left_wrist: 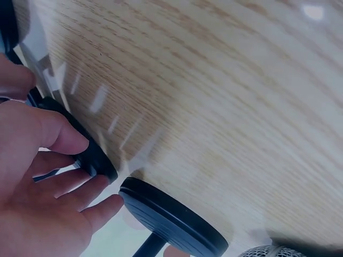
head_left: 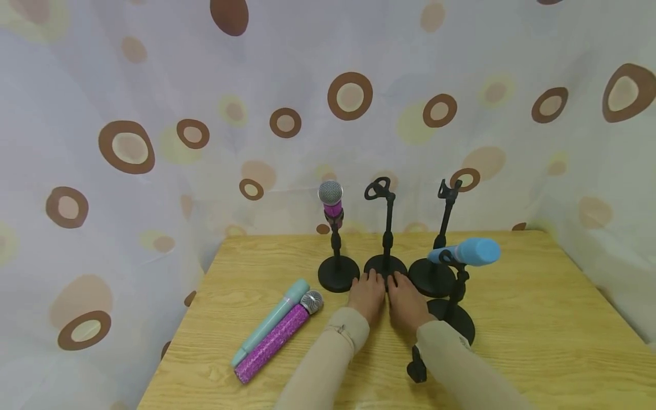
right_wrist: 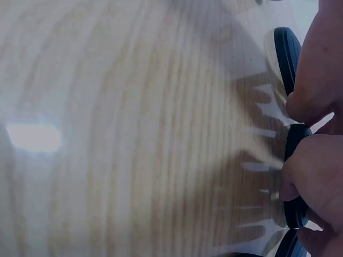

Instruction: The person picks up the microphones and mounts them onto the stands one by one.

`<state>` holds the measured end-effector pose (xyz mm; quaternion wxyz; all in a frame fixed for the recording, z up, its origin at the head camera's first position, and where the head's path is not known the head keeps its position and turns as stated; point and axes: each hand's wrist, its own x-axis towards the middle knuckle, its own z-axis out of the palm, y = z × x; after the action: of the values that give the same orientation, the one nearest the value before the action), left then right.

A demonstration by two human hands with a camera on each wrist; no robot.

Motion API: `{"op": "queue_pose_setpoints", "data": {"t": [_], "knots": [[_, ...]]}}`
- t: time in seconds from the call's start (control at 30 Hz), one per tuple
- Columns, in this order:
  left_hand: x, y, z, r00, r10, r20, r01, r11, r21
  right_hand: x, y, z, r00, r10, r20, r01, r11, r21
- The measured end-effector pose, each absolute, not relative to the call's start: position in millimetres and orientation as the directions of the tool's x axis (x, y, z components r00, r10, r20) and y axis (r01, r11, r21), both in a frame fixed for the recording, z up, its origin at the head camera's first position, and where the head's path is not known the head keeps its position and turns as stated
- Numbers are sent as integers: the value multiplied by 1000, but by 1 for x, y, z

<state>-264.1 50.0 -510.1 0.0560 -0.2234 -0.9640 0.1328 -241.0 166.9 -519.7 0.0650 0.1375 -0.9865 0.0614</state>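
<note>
Both hands are at the round black base of the middle microphone stand (head_left: 388,240), whose clip on top holds nothing. My left hand (head_left: 367,296) grips the base's left side, thumb at the near rim and fingers over it. On the other side my right hand (head_left: 407,303) holds the same base, its thumb (right_wrist: 289,187) at the rim. To the left stands another microphone stand (head_left: 337,273) carrying a purple microphone (head_left: 332,208) with a silver mesh head. The left fingertips come right up to that stand's base (left_wrist: 174,214) in the left wrist view.
Right of the hands are a stand with a bare clip (head_left: 446,219) and a nearer stand (head_left: 461,322) holding a blue microphone (head_left: 474,251). A teal microphone (head_left: 271,322) and a glittery purple microphone (head_left: 277,341) lie side by side on the wooden table (head_left: 205,319). A patterned curtain hangs behind.
</note>
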Motion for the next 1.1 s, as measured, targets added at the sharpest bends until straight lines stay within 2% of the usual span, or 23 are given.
{"op": "queue_pose_setpoints", "data": {"t": [0.23,0.43,0.77,0.93,1.1], "knots": [[-257,45,-510,-868,487,102,446,852,-273,-230,162,-524,-946,-243,214,-272,955,-119],[-255,43,-511,-809,580,95,514,777,-363,-223,159,-528,-938,-234,254,-272,954,-129],[-252,33,-513,-798,588,131,558,804,-204,-204,157,-538,-900,-243,362,-293,952,-91],[-245,28,-511,-791,596,138,562,797,-221,-193,154,-539,-876,-252,412,-306,949,-70],[-235,26,-506,-799,584,142,547,804,-234,-183,152,-539,-879,-248,406,-305,949,-81]]}}
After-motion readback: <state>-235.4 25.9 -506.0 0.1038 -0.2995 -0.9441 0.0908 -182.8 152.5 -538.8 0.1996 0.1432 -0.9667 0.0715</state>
